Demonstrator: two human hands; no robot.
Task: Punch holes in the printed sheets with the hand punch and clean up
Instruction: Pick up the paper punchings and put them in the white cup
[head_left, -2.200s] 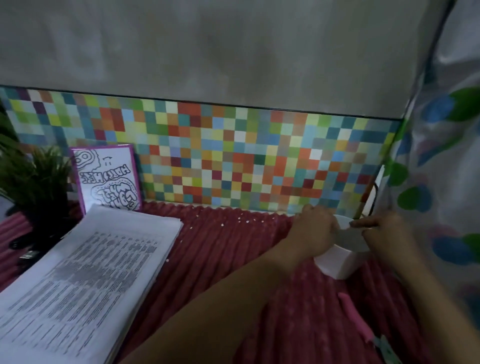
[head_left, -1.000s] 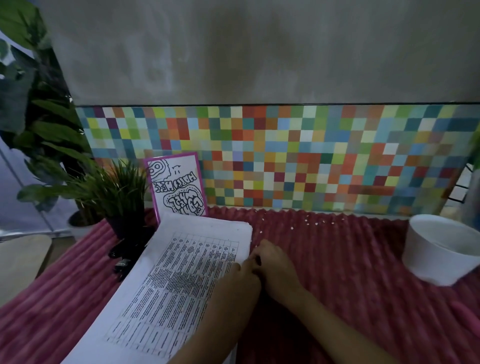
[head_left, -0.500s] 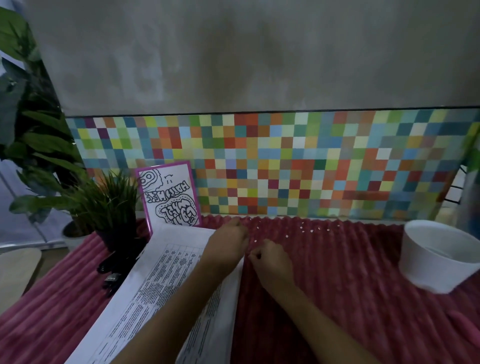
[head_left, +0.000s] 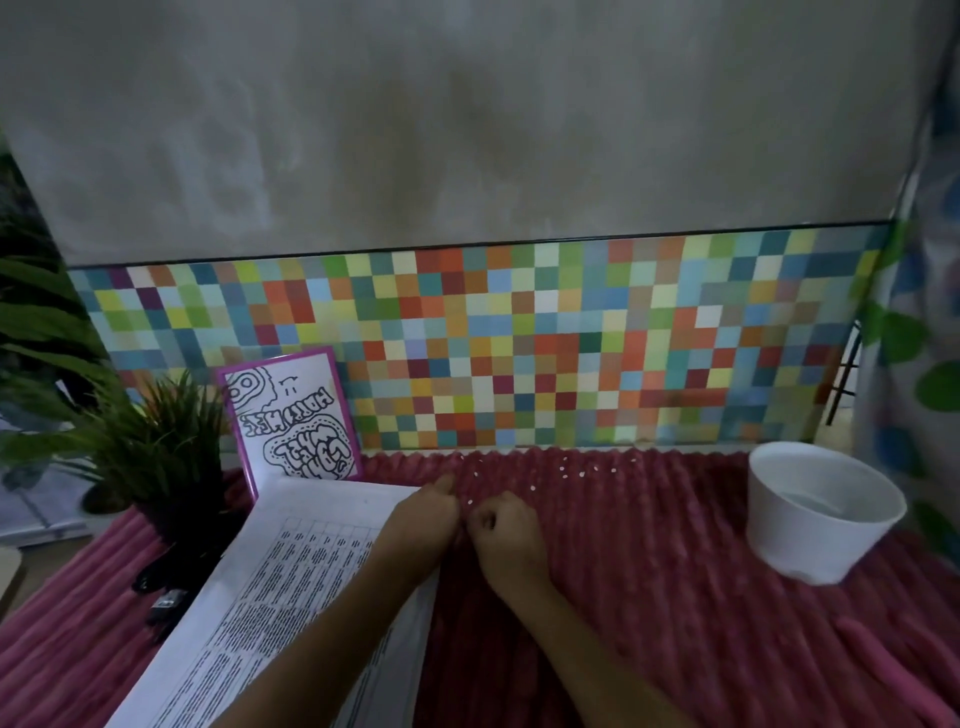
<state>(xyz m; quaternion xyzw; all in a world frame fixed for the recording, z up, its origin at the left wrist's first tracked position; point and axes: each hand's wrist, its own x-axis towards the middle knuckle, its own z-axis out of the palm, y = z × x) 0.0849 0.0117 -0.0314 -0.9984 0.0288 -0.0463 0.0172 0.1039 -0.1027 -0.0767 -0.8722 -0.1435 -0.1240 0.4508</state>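
**Printed sheets (head_left: 270, 587) at lower left, hands beside their top right corner**

The stack lies on the red ribbed cloth (head_left: 649, 597), running from the frame's bottom edge up towards the pink-bordered card (head_left: 291, 415). The left hand (head_left: 421, 525) rests on the stack's right edge, fingers curled, thumb up. The right hand (head_left: 506, 530) sits just beside it on the cloth, fingers curled under. Whether either hand pinches anything cannot be told. Small white paper dots (head_left: 571, 472) lie scattered above the hands, and a white cup (head_left: 821, 514) stands at the right.

My tabletop cloth (head_left: 649, 597) ribbed plush, matt; printed sheets (head_left: 291, 597) matt paper; white cup (head_left: 810, 543) smooth matt, prob. foam; wall (head_left: 467, 130) rough plaster.
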